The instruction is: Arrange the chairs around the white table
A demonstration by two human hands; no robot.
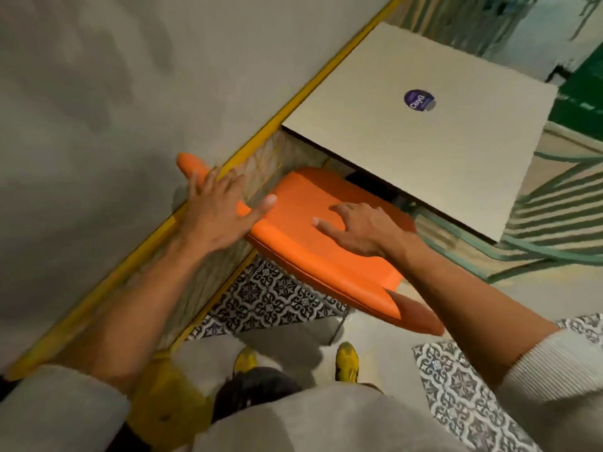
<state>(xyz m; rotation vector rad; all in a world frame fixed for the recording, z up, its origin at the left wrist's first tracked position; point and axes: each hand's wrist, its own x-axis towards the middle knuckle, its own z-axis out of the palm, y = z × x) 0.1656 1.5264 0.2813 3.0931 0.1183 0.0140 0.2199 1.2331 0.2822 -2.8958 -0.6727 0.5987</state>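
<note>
1. I see an orange chair (pixel 319 236) pushed partly under the near edge of the white table (pixel 424 151) — the far part of its padded seat sits in the shadow beneath the tabletop, the near part sticks out toward me.
2. The left hand (pixel 218 210) is over the chair's orange backrest or arm piece along the left side, right by the yellow-trimmed wall ledge (pixel 202 187). Its fingers are spread and extended, not curled around anything; the frame is blurred there, so I cannot tell whether the palm actually touches the orange edge.
3. The right hand (pixel 362 230) lies flat on the seat cushion, fingers open and splayed, pointing left across the padding. It presses or rests on the seat rather than gripping it.
4. The table is square and bare apart from a round purple sticker (pixel 419 99) near its middle.
5. Beside the table on the right I can make out a green slatted chair (pixel 554 203) — its curved back stands close to the table's right corner.
6. Below the orange chair the floor shows black-and-white patterned tiles (pixel 274 298), and my view catches two yellow shoes (pixel 346 360) standing just short of the chair's near edge.
7. Both forearms are bare, with light sleeves (pixel 554 363) pushed up near the elbows.
</note>
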